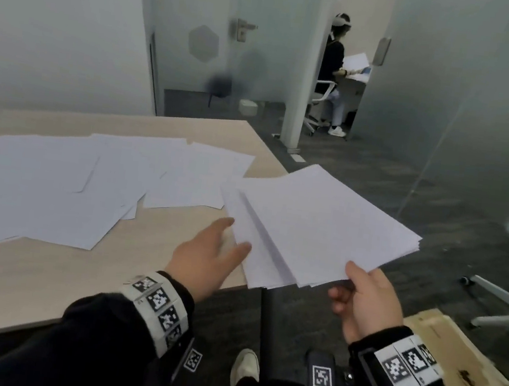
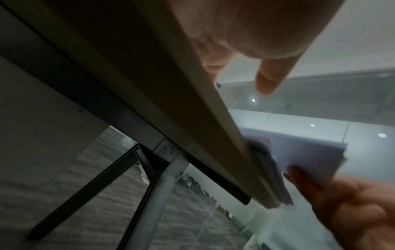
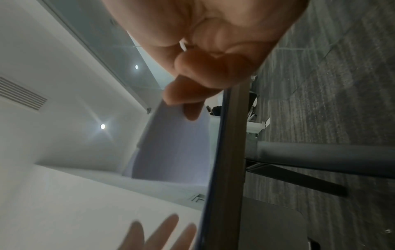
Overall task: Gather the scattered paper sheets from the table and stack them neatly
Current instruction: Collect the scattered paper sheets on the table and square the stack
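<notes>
My right hand [image 1: 352,280] pinches the near corner of a thick stack of white sheets [image 1: 317,223], thumb on top. The stack is fanned unevenly and juts out past the right corner of the light wooden table [image 1: 59,284]. My left hand [image 1: 235,237] hovers open with straight fingers at the stack's left edge; I cannot tell if it touches the paper. Several loose white sheets [image 1: 72,177] lie overlapping across the left and far part of the table. In the right wrist view, my fingers [image 3: 188,94] curl under the stack [image 3: 175,145]. The left wrist view shows the stack [image 2: 299,152] beyond the table edge [image 2: 192,118].
A grey table leg [image 1: 266,322] stands below the corner, with my shoe [image 1: 244,368] beside it. An office chair base [image 1: 502,303] and flat cardboard [image 1: 450,361] lie on the carpet at right. Frosted glass walls enclose the room. Another person [image 1: 332,74] sits beyond the doorway.
</notes>
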Available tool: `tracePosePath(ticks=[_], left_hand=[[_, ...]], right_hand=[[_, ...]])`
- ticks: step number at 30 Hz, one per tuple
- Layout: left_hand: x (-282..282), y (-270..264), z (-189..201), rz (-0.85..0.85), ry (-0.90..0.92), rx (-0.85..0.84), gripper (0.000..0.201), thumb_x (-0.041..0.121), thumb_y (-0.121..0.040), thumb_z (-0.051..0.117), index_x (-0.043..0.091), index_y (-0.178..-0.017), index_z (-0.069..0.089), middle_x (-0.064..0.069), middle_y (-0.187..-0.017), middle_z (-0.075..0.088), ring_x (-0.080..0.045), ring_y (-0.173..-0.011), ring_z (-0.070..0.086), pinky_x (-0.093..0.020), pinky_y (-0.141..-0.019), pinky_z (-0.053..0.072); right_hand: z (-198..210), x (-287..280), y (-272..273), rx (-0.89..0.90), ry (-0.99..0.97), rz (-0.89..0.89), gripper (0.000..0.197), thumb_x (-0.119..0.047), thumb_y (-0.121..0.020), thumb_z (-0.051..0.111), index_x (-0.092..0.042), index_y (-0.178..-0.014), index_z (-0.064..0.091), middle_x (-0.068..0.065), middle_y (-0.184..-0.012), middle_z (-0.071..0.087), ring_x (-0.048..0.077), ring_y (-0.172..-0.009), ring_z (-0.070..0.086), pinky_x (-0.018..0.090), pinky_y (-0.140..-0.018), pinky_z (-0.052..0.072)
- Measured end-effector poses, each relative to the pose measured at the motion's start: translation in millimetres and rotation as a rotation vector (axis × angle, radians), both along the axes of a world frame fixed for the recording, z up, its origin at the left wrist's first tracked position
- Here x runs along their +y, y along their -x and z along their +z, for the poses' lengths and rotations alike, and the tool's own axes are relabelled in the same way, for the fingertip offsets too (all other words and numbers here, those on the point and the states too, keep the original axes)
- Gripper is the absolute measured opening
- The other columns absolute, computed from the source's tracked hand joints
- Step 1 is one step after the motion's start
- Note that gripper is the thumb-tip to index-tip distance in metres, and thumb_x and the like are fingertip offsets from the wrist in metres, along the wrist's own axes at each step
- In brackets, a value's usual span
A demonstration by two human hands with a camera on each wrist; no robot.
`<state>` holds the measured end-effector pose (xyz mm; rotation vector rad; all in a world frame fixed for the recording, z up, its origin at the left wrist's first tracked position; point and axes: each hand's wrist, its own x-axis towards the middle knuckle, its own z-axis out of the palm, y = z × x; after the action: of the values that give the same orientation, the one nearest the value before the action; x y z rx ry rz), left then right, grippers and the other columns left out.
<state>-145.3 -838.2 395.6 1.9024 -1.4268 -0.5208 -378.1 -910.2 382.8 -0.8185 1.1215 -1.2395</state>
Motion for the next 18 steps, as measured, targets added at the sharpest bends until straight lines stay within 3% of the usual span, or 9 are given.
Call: tracePosePath(ticks=[3,5,7,10,13,15,18], left_hand=[[-8,18,-8,-0.066,-0.118,-0.301,0.091,0.087,-0.075,0.026,0.04,-0.153,0.018,0.009,-0.162,0.028,-0.013,-0.147,0.03,-0.044,-0.12,0.023],[-8,21,-12,-0.109,-0.17,-0.441,0.094,0.092,-0.072,0.022,0.047,-0.153,0.005,0.01,-0.167,0.008,-0.012,-0.152,0.013,-0.044,-0.122,0.012],[-6,20,-16,-0.144,-0.191,-0.525,0.097,0.096,-0.068,0.02,0.05,-0.152,0.001,0.012,-0.167,-0.001,-0.012,-0.153,0.005,-0.045,-0.123,0.006],[-5,19,-16,-0.165,-0.221,-0.602,0.101,0.1,-0.062,0.013,0.051,-0.15,0.008,0.009,-0.167,-0.001,-0.014,-0.154,0.002,-0.045,-0.123,0.004],[-5,20,-17,-0.156,-0.232,-0.622,0.098,0.1,-0.063,0.015,0.049,-0.148,0.017,0.006,-0.167,0.003,-0.014,-0.154,0.003,-0.046,-0.123,0.005],[-5,21,-18,-0.147,-0.221,-0.619,0.095,0.098,-0.066,0.016,0.048,-0.146,0.02,0.006,-0.167,0.005,-0.015,-0.154,0.005,-0.045,-0.123,0.006],[-4,22,-19,-0.131,-0.209,-0.631,0.088,0.093,-0.071,0.022,0.047,-0.145,0.021,0.003,-0.168,0.004,-0.016,-0.154,0.008,-0.044,-0.124,0.008]], right_hand=[[-2,3,-4,0.047,-0.003,0.089,0.004,-0.016,-0.101,0.055,-0.016,-0.1,0.059,0.004,-0.085,0.069,0.016,-0.045,0.06,0.02,-0.033,0.034],[-3,6,-8,0.086,0.004,0.171,0.01,-0.022,-0.1,0.058,-0.015,-0.106,0.061,0.005,-0.096,0.073,0.019,-0.048,0.061,0.021,-0.034,0.037],[-5,5,-9,0.129,0.007,0.216,0.019,-0.028,-0.099,0.06,-0.01,-0.106,0.062,0.007,-0.101,0.074,0.021,-0.047,0.06,0.022,-0.035,0.037],[-8,1,-2,0.231,0.053,0.227,0.029,-0.036,-0.101,0.054,-0.009,-0.096,0.064,0.012,-0.084,0.076,0.02,-0.043,0.051,0.022,-0.038,0.032],[-16,-8,14,0.289,0.125,0.048,0.036,-0.039,-0.099,0.055,-0.012,-0.076,0.057,0.006,-0.059,0.061,0.018,-0.043,0.041,0.022,-0.042,0.03],[-25,-16,25,0.326,0.162,-0.106,0.031,-0.041,-0.095,0.059,-0.016,-0.076,0.055,-0.001,-0.064,0.057,0.022,-0.057,0.048,0.032,-0.053,0.041],[-33,-30,35,0.334,0.169,-0.266,0.017,-0.04,-0.091,0.062,-0.026,-0.101,0.06,-0.004,-0.098,0.065,0.021,-0.092,0.062,0.044,-0.087,0.052]])
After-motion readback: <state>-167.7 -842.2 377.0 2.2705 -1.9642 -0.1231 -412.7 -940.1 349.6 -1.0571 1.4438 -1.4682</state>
